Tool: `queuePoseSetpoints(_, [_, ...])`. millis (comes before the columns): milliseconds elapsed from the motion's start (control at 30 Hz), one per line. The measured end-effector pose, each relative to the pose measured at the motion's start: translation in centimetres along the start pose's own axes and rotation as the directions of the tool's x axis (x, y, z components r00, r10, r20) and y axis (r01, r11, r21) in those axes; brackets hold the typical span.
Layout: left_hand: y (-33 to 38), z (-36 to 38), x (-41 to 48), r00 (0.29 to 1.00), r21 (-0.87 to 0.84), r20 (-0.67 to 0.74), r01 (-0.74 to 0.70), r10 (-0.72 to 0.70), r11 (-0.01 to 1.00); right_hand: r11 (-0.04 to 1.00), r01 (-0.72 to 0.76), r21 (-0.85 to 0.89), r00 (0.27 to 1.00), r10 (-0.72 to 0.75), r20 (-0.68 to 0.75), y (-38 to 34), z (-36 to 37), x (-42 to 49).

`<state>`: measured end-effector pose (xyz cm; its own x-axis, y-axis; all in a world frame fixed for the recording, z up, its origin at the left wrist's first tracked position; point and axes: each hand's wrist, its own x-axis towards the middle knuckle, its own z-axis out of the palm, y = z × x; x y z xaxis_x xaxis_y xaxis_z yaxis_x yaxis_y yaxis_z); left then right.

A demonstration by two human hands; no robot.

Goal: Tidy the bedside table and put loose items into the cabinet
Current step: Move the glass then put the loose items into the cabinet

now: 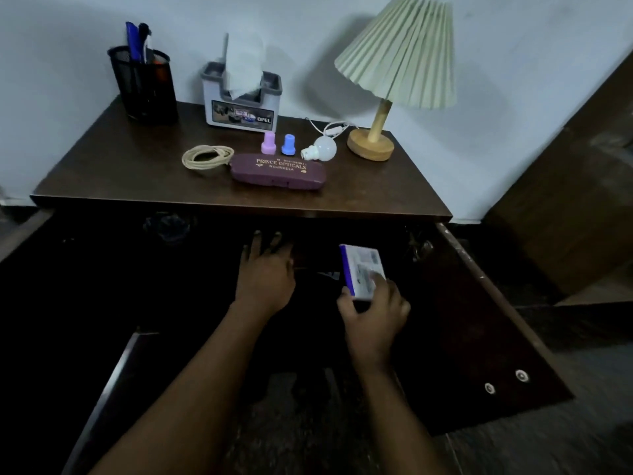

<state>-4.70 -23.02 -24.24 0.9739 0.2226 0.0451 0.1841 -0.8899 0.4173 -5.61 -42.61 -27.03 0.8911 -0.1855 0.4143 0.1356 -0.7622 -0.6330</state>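
Both bare forearms reach forward and upward from the bottom of the view, side by side and slightly apart. The left hand (265, 272) lies palm down with its back to the camera, fingers stretched forward and slightly spread, the fingertips fading into shadow; it grips nothing. The right hand (375, 311) sits a little nearer the body and to the right, wrist straight, fingers curled around the near end of a small box (363, 270), with 1 fingertip pressed on its upper face and the thumb on its left edge.
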Motion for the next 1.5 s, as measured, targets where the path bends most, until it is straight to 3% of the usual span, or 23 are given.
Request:
queuePoseSetpoints(67, [-0.8, 1.4, 0.4, 0.981, 0.020, 0.192, 0.001, -0.005, 1.000, 0.997, 0.028, -0.068, 0.997, -0.023, 0.076, 0.1, 1.3, 2.8])
queuePoseSetpoints(167, [-1.1, 3.3, -0.1, 0.988, 0.199, 0.155, -0.011, -0.020, 0.980, 0.968, 0.095, -0.233, 0.984, -0.055, 0.171, 0.1, 3.5, 7.5])
queuePoseSetpoints(333, [-1.5, 3.1, 0.7, 0.986, 0.074, 0.162, 0.016, -0.028, 0.997, 0.875, 0.171, -0.453, 0.971, -0.070, 0.230, 1.8, 6.8, 11.6])
queuePoseSetpoints(533, [-1.3, 3.0, 0.7, 0.989, 0.066, 0.143, 0.023, -0.032, 0.998, 0.876, 0.191, -0.444, 0.956, -0.064, 0.285, 2.7, 7.3, 11.4])
queuePoseSetpoints(633, [-0.7, 1.5, 0.1, 0.981, -0.075, 0.170, 0.106, -0.092, 0.991, 0.934, 0.210, -0.290, 0.975, -0.179, 0.131, 0.2, 5.1, 9.6])
queuePoseSetpoints(667, [-0.3, 0.8, -0.2, 0.987, -0.144, 0.124, 0.116, -0.099, 0.983, 0.944, 0.256, -0.210, 0.966, -0.256, 0.026, -0.6, 4.3, 8.7])
queuePoseSetpoints(733, [0.4, -0.9, -1.2, 0.988, -0.223, -0.122, 0.067, -0.096, 0.972, 0.917, 0.395, -0.052, 0.905, -0.398, -0.148, -2.5, 2.8, 6.9])
queuePoseSetpoints(767, [0.8, -2.1, -1.8, 0.955, -0.214, -0.284, 0.021, -0.083, 0.977, 0.886, 0.464, 0.019, 0.872, -0.452, -0.189, -3.6, 2.1, 6.3])
queuePoseSetpoints(833, [1.0, -4.5, -2.2, 0.817, -0.200, -0.574, -0.075, -0.055, 0.977, 0.832, 0.542, 0.122, 0.833, -0.513, -0.207, -6.3, 0.8, 6.3])
queuePoseSetpoints(900, [0.7, -7.3, -2.1, 0.676, -0.210, -0.735, -0.156, -0.050, 0.965, 0.820, 0.550, 0.160, 0.834, -0.531, -0.150, -9.4, -0.3, 7.7])
queuePoseSetpoints(967, [0.4, -9.5, -1.6, 0.617, -0.293, -0.780, -0.209, -0.107, 0.933, 0.829, 0.525, 0.194, 0.846, -0.533, -0.011, -12.5, -1.2, 9.8])
queuePoseSetpoints(1033, [0.4, -10.6, -1.3, 0.621, -0.411, -0.754, -0.195, -0.213, 0.890, 0.861, 0.456, 0.224, 0.837, -0.501, 0.219, -14.9, -1.8, 12.0])
queuePoseSetpoints(1100, [0.5, -10.9, -1.2, 0.634, -0.492, -0.709, -0.131, -0.308, 0.861, 0.896, 0.377, 0.236, 0.785, -0.444, 0.432, -16.0, -2.0, 13.4])
queuePoseSetpoints(1200, [0.6, -11.6, -0.6, 0.702, -0.590, -0.594, -0.047, -0.394, 0.806, 0.909, 0.362, 0.205, 0.712, -0.412, 0.568, -15.8, -2.1, 14.3])
queuePoseSetpoints(1267, [0.5, -12.0, -0.2, 0.789, -0.702, -0.467, -0.056, -0.400, 0.710, 0.895, 0.413, 0.168, 0.730, -0.436, 0.526, -15.4, -2.4, 13.9])
queuePoseSetpoints(1333, [0.6, -12.1, -0.1, 0.847, -0.819, -0.348, -0.066, -0.402, 0.569, 0.902, 0.383, 0.200, 0.795, -0.432, 0.425, -14.8, -2.6, 12.5])
queuePoseSetpoints(1433, [1.2, -11.5, -0.4, 0.818, -0.873, -0.357, -0.122, -0.450, 0.472, 0.908, 0.315, 0.276, 0.926, -0.358, 0.120, -12.8, -2.9, 7.6])
queuePoseSetpoints(1500, [1.7, -10.6, -1.0, 0.800, -0.894, -0.368, -0.163, -0.474, 0.418, 0.895, 0.306, 0.325, 0.952, -0.288, -0.101, -10.6, -2.9, 3.0])
